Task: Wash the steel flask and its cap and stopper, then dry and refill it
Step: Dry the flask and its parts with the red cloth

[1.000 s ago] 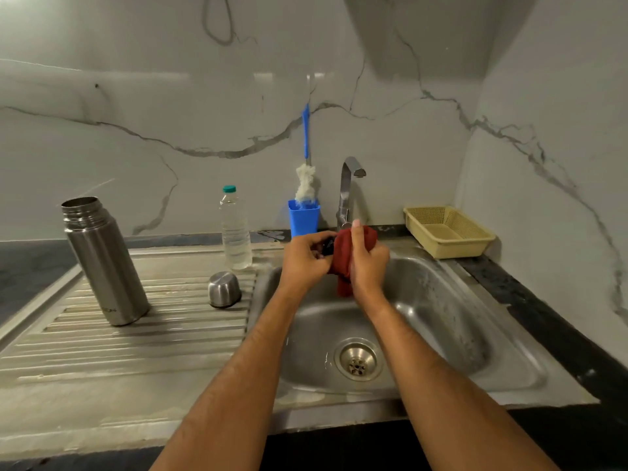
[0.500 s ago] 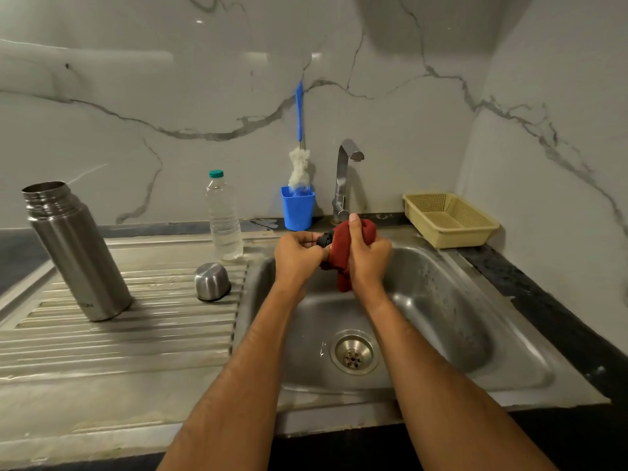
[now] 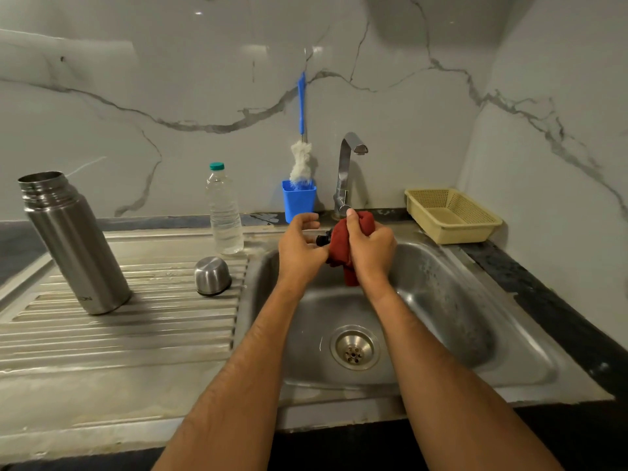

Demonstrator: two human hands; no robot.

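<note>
Red cloth [image 3: 343, 248] wraps a small black stopper [image 3: 322, 240] above the steel sink [image 3: 441, 300], the right hand [image 3: 372, 251] closed around the cloth while the left hand [image 3: 300, 248] pinches the stopper's exposed end. Far left on the ribbed worktop [image 3: 136, 328] the open steel flask [image 3: 73, 243] stands upright; its cap [image 3: 212, 275] sits upside down near a plastic water bottle [image 3: 224, 212].

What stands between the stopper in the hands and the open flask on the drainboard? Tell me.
Nothing visible blocks the way. The steel cap and water bottle stand along the path from the stopper to the flask, but both can be cleared above.
</note>
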